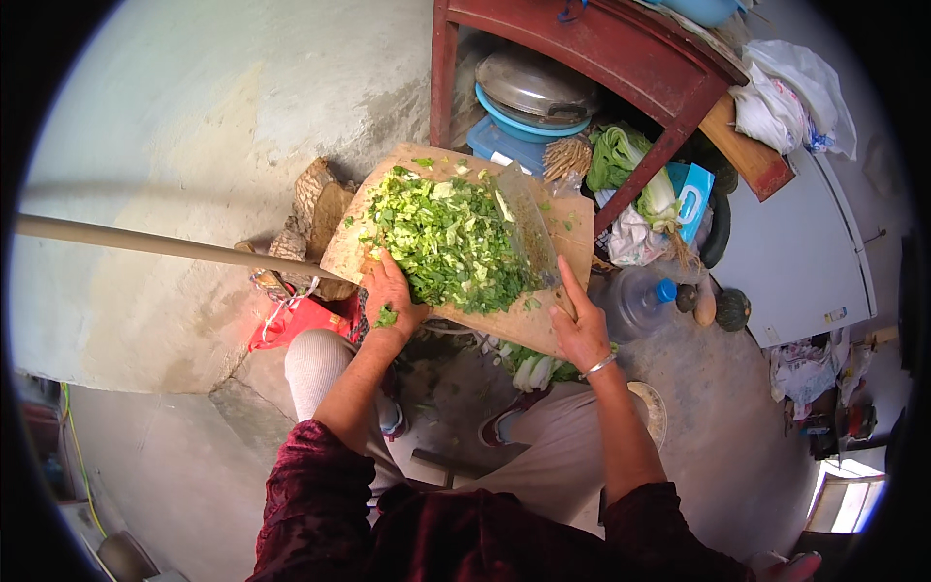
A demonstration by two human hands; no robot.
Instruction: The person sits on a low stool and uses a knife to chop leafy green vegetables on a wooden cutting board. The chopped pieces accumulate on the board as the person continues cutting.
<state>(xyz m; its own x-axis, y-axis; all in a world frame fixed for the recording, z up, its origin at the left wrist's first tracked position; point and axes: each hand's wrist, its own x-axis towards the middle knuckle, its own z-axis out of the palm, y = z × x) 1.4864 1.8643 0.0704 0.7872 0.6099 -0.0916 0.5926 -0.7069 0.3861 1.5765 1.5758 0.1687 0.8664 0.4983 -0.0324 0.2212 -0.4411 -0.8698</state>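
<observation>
A heap of chopped leafy greens (444,240) covers much of a wooden cutting board (487,324) in front of me. My left hand (393,295) rests at the board's near left edge, touching the greens, with a bit of leaf stuck on its back near the wrist. My right hand (582,324), with a silver bracelet at the wrist, is closed on the handle of a cleaver. The broad blade of the cleaver (525,225) lies along the right side of the heap, with scraps of leaf on it. What holds the board up is mostly hidden.
Beyond the board stands a red wooden table (582,36), with a lidded metal pan (538,84) beneath. Whole leafy cabbage (625,160), a large plastic bottle (636,298) and squashes (731,309) are to the right. Split logs (320,207) and a red bag (302,324) lie left; a pole (174,247) reaches the board.
</observation>
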